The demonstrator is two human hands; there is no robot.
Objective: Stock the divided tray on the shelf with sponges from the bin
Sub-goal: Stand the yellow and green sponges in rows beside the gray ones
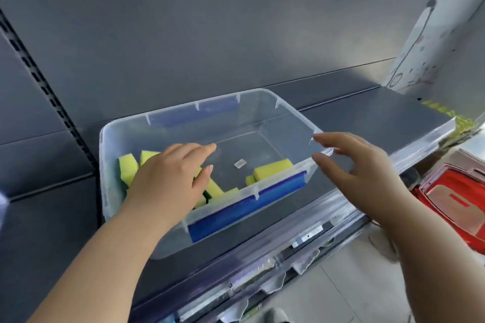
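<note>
My left hand (168, 178) is down inside the clear bin (275, 98), palm over the yellow sponges (128, 165) heaped at its left end. The fingers are stretched out loose, gripping nothing I can see. Another sponge (273, 169) lies against the near wall, by the blue latch (246, 210). My right hand (362, 168) hovers at the bin's right corner, fingers spread wide, holding nothing; touching the rim or just off it, hard to say. The bin sits on the dark shelf (367, 118). Something yellow (456, 120) shows blurred at the shelf's far right end.
</note>
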